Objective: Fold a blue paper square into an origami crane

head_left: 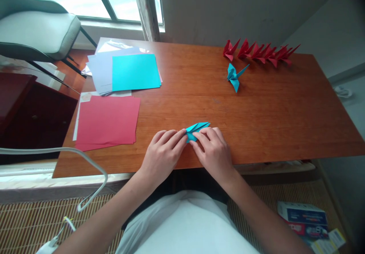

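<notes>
Near the front edge of the table lies a folded piece of blue origami paper, narrow and pointed toward the right. My left hand pinches its left end between thumb and fingers. From the right, my right hand has its fingers closed on the near side of the same paper. Fingers cover part of its lower folds. Farther back stands a finished blue paper crane. Behind it, several red paper cranes form a row along the far edge.
On the left of the wooden table lie a stack of red paper sheets and blue sheets over white papers. A white cable loops past the front left corner. A chair stands beyond, and boxes lie below right.
</notes>
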Motion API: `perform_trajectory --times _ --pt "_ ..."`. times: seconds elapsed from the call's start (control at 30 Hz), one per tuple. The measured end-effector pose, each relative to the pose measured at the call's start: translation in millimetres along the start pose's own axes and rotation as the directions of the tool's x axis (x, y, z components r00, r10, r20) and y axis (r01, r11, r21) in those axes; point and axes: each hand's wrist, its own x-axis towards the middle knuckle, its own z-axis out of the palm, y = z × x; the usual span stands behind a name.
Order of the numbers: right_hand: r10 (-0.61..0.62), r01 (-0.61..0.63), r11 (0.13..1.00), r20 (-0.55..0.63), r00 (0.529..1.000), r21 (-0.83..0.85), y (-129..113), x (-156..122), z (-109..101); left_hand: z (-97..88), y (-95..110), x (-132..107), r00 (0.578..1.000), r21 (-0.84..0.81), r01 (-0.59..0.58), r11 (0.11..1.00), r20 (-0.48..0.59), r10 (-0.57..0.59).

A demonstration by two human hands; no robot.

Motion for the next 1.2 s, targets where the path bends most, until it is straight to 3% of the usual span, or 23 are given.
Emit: perform_trajectory --times 0.2,0.43,0.7,0.87,1.0,1.2 --pt "-0.181 0.179 0.983 0.053 0.982 0.048 21.9 9.9 -6.4 -2.0 -13.7 11.4 0.992 -0.01 -0.115 0.993 0.049 0.115" --pt "-0.247 0.246 0.969 0.103 0.964 0.024 28.6 6.7 -13.2 6.0 -20.7 7.7 0.99 -0.123 -0.122 0.985 0.054 0.129" --pt "-0.347 0.347 0.938 -0.001 0.938 -0.011 33.2 5.9 -13.3 13.4 -33.2 12.4 0.995 -0.317 -0.095 0.944 -0.039 0.087" --pt "-0.306 0.307 0.952 0.046 0.951 -0.004 29.7 1.2 -10.1 11.2 -31.2 10.7 0.994 -0.247 -0.107 0.963 -0.019 0.106" --pt "-0.204 0.199 0.976 0.049 0.978 0.091 26.3 -0.6 -7.5 10.4 -26.7 8.4 0.992 -0.182 -0.12 0.976 0.015 0.125" --pt "-0.025 0.026 0.963 -0.005 1.0 0.268 20.6 0.4 -4.8 8.9 -14.8 11.4 0.998 -0.261 0.067 0.963 0.028 -0.061"
